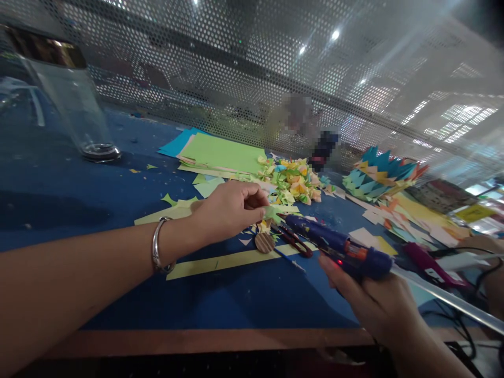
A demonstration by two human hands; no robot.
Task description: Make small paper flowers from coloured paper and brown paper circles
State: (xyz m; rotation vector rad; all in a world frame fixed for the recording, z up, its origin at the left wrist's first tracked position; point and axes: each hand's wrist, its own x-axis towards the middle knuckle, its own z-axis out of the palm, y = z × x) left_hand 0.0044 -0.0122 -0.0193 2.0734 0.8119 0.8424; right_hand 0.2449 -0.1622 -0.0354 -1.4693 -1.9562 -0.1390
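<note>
Between thumb and fingers, my left hand [232, 207] pinches a small light green paper piece [272, 212]. My right hand [378, 302] is wrapped round a dark blue glue gun [334, 241], whose nozzle points left and sits right at the paper piece; touching or just apart, I cannot tell. A clear glue stick [444, 296] juts from the gun's back end, and a red light glows on its side. Below the nozzle lie a round corrugated cardboard disc [265, 242], dark red-handled scissors [297, 244], a thin blue stick [289, 259] and a yellow paper strip [220, 264].
Behind my hands lie a heap of folded paper bits [295, 181] and stacked green sheets [228, 152]. A glass bottle [73, 100] stands at left, a spiky paper crown-like ring [384, 173] at right. A purple tool [431, 265] and cables lie far right. A perforated metal screen [197, 68] borders the table.
</note>
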